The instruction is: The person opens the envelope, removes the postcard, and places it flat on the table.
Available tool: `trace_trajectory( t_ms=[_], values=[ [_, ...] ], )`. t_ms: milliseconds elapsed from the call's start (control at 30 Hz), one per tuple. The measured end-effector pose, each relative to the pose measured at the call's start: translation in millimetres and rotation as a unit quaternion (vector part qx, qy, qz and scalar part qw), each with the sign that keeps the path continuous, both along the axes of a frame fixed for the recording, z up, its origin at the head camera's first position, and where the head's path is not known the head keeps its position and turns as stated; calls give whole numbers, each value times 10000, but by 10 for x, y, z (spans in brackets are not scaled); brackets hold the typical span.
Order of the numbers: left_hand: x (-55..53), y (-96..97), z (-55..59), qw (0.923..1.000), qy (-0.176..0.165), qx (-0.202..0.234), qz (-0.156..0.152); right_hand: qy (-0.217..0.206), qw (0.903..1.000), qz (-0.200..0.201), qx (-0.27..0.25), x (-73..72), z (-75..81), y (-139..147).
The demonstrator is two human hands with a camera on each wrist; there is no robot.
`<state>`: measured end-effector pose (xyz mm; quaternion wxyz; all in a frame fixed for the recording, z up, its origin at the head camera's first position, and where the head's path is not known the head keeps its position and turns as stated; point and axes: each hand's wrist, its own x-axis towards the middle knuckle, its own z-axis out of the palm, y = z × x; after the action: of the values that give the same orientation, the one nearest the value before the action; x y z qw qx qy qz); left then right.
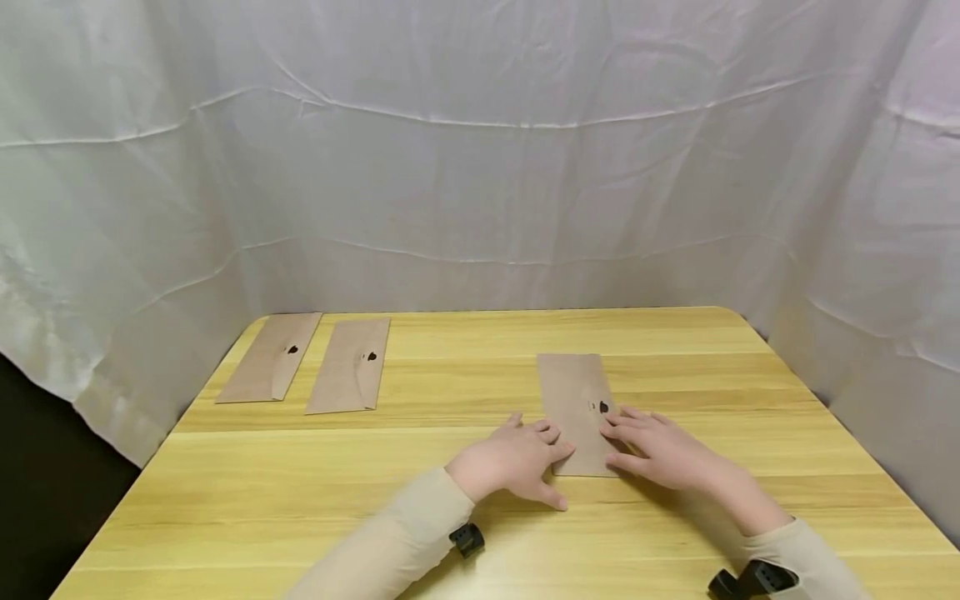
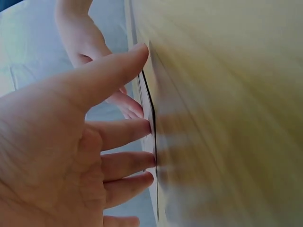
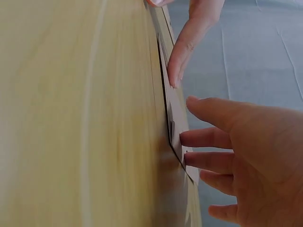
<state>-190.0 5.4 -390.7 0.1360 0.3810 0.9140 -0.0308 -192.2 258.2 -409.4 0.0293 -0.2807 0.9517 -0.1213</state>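
A brown paper envelope point(image 1: 573, 408) with a small dark mark near its right edge lies flat on the wooden table, right of the middle. My left hand point(image 1: 517, 462) spreads over its near left edge, fingertips touching the paper. On the opposite side my right hand point(image 1: 663, 450) reaches in, its fingertips at the right edge by the dark mark. In the left wrist view the fingers of the left hand point(image 2: 71, 137) extend toward the thin envelope edge point(image 2: 152, 118). The right wrist view shows the right hand point(image 3: 251, 151) with fingers loosely extended at the envelope point(image 3: 176, 109).
Two similar brown envelopes lie at the far left of the table, the outer envelope point(image 1: 270, 358) close to the table's left edge and the second envelope point(image 1: 348, 367) beside it. A pale cloth curtain point(image 1: 480, 183) hangs behind and along both sides of the table point(image 1: 285, 500).
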Motion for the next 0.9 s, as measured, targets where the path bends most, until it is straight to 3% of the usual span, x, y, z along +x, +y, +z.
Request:
trace_trajectory(
  t_ms=[400, 733, 900],
  values=[
    [-54, 354, 63, 9986, -225, 95, -464, 73, 9991, -399, -153, 89, -24, 399],
    [-67, 761, 64, 9986, -154, -263, -437, 168, 9968, -725, -284, 157, -15, 668],
    [-67, 964, 45, 9985, -213, -309, -401, -153, 9930, -1081, -448, 179, 11, 801]
  ],
)
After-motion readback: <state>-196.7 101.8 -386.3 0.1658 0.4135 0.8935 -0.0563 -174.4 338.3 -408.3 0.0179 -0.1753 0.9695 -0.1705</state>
